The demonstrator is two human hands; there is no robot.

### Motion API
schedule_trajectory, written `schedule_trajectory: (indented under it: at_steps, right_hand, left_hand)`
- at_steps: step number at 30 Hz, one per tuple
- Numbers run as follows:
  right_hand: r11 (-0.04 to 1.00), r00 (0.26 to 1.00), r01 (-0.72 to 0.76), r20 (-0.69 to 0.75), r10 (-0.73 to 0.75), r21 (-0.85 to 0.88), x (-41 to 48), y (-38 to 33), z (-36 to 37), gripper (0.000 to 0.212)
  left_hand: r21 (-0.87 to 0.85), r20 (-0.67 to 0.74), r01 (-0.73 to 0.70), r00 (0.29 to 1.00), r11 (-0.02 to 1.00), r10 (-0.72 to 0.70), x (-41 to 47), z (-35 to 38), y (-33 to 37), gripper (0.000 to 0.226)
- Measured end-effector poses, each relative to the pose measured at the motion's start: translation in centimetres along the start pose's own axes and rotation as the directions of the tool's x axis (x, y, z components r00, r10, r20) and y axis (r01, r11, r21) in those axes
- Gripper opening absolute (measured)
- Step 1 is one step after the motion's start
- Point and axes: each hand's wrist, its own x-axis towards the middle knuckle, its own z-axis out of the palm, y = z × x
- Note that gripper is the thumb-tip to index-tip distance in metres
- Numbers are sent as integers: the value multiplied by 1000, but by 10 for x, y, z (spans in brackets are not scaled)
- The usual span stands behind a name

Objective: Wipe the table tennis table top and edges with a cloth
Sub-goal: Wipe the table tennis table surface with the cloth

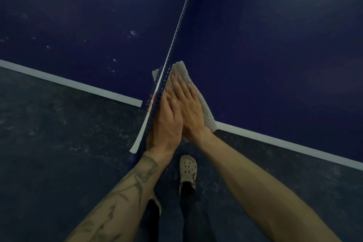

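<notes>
Cloth [181, 68] beside net [176, 31], pressed flat under left hand [167, 122] and right hand [191, 108] (fingers straight, together); specks [133, 33] on table top [275, 45] left of net suggest most wiping is undone.

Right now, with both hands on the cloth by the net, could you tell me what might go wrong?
The cloth is wedged against the net, one corner showing on its far side; pushing on could snag or strain the net. Both the left hand and right hand only press flat, and the cloth overhangs the table edge, so it may slide off.
</notes>
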Motion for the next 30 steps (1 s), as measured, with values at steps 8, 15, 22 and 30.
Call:
schedule_trajectory:
  at_steps: [8, 15, 22, 30]
  right_hand:
    - [934, 959, -58, -239, 150, 352, -63, -34, 4, 50]
    - [842, 919, -178, -219, 327, 510, -119, -76, 35, 40]
    - [908, 962, -273, 77, 262, 319, -169, -160, 84, 37]
    - [826, 935, -239, -110, 338, 511, -119, -247, 44, 31]
  left_hand:
    - [112, 43, -59, 998, 992, 54, -55, -7, -20, 20]
    - [39, 251, -342, 913, 939, 322, -116, -39, -69, 19]
    - [139, 459, -436, 824, 889, 332, -148, -113, -164, 14]
    - [387, 310, -296, 934, 873, 179, -98, -220, -222, 27]
